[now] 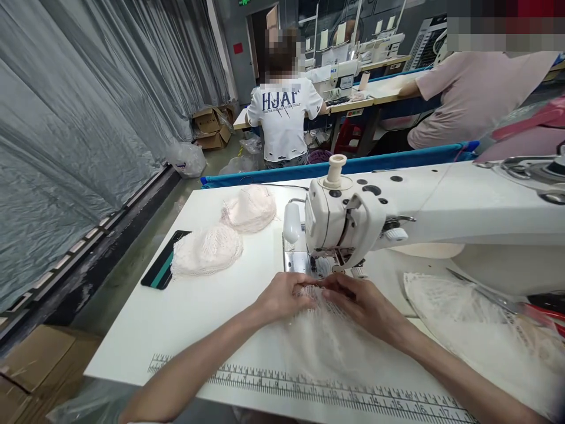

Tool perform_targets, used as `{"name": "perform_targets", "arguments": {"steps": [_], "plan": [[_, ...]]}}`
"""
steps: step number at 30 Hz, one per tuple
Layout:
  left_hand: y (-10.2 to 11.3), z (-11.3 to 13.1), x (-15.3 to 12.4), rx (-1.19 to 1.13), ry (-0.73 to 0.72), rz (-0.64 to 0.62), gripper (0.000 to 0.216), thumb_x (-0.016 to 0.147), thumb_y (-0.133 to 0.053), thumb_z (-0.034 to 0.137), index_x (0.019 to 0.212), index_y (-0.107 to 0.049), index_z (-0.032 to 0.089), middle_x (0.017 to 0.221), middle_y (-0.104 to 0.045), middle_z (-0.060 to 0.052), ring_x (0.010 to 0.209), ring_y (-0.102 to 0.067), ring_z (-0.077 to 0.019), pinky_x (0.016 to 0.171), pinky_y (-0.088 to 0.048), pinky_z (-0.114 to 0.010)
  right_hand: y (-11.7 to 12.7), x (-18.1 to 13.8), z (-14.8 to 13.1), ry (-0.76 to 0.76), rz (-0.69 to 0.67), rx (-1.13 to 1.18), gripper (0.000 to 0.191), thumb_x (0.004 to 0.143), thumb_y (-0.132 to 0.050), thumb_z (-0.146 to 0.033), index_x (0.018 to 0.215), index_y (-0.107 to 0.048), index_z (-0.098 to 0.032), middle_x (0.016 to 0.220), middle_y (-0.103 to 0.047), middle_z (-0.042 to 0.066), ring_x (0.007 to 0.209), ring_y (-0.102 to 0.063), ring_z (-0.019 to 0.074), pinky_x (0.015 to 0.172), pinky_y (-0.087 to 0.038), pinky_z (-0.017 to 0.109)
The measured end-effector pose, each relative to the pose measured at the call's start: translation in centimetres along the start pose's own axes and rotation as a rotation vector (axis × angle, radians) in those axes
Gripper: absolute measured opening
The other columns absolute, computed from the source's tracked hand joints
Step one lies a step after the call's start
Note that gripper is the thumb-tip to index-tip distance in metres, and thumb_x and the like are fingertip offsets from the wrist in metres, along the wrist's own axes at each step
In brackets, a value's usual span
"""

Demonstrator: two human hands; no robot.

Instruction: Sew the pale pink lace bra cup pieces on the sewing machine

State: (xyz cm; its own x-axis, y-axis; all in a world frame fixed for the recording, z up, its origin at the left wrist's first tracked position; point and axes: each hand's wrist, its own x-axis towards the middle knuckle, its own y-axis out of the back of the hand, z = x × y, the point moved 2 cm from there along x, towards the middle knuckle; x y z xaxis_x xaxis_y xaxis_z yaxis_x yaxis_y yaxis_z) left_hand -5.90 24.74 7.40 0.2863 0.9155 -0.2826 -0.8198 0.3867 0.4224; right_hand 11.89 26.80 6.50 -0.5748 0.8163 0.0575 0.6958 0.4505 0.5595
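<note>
Sheer cream lace fabric (329, 341) hangs toward me over the table edge side of the sewing machine (326, 218). My left hand (286, 297) pinches its gathered upper edge just in front of the needle area. Close beside it, my right hand (359, 303) grips the same edge with bent fingers. Both hands are near the metal plate under the machine head; the exact stitching point is hidden behind the fingers. To the left lie a pale lace cup-shaped piece (207, 250) and a pinkish stack of similar pieces (249, 209).
A dark phone-like slab with a green stripe (163, 265) lies partly under the lace piece. Scissors (485, 291) rest on more lace (459, 318) at right. A printed ruler (282, 383) runs along the front edge. Two people sit at machines beyond the blue cloth edge (260, 175).
</note>
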Motion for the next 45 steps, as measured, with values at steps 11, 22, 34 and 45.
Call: {"name": "perform_targets", "arguments": {"steps": [11, 22, 34, 45], "plan": [[-0.3, 0.6, 0.0, 0.073, -0.022, 0.079, 0.025, 0.079, -0.056, 0.031, 0.096, -0.068, 0.019, 0.086, -0.069, -0.002, 0.077, -0.062, -0.0167, 0.067, -0.048, -0.025, -0.3, 0.0, 0.1, -0.009, 0.026, -0.004, 0.02, 0.09, -0.039, -0.03, 0.087, -0.056, -0.02, 0.07, -0.062, 0.003, 0.058, -0.054, 0.0167, 0.052, -0.041, 0.029], [-0.8, 0.9, 1.7, 0.409, -0.13, 0.208, 0.025, 0.079, -0.051, 0.015, 0.1, -0.064, 0.018, 0.096, -0.064, -0.004, 0.087, -0.06, -0.0191, 0.079, -0.049, -0.031, -0.7, -1.5, -0.8, 0.451, 0.258, -0.636, 0.02, 0.092, -0.038, -0.016, 0.103, -0.054, -0.019, 0.102, -0.064, 0.01, 0.082, -0.059, 0.0202, 0.071, -0.036, 0.035], [-2.4, 0.3, -0.7, 0.832, -0.537, 0.426, 0.02, 0.089, -0.042, 0.006, 0.096, -0.056, 0.019, 0.1, -0.06, -0.002, 0.095, -0.055, -0.0157, 0.081, -0.037, -0.037, -0.7, -1.4, -0.4, 0.491, 0.17, -0.631, 0.022, 0.095, -0.035, -0.022, 0.101, -0.056, -0.021, 0.103, -0.065, 0.008, 0.083, -0.061, 0.0175, 0.071, -0.033, 0.033], [-0.7, -0.4, 2.5, 0.901, -0.503, 0.361, 0.013, 0.092, -0.043, 0.016, 0.083, -0.053, 0.017, 0.091, -0.062, -0.002, 0.085, -0.056, -0.017, 0.078, -0.033, -0.038, 0.0, 0.5, 1.1, 0.528, 0.28, -0.796, 0.023, 0.094, -0.037, -0.017, 0.103, -0.058, -0.02, 0.092, -0.071, 0.008, 0.071, -0.064, 0.0204, 0.08, -0.033, 0.042]]}}
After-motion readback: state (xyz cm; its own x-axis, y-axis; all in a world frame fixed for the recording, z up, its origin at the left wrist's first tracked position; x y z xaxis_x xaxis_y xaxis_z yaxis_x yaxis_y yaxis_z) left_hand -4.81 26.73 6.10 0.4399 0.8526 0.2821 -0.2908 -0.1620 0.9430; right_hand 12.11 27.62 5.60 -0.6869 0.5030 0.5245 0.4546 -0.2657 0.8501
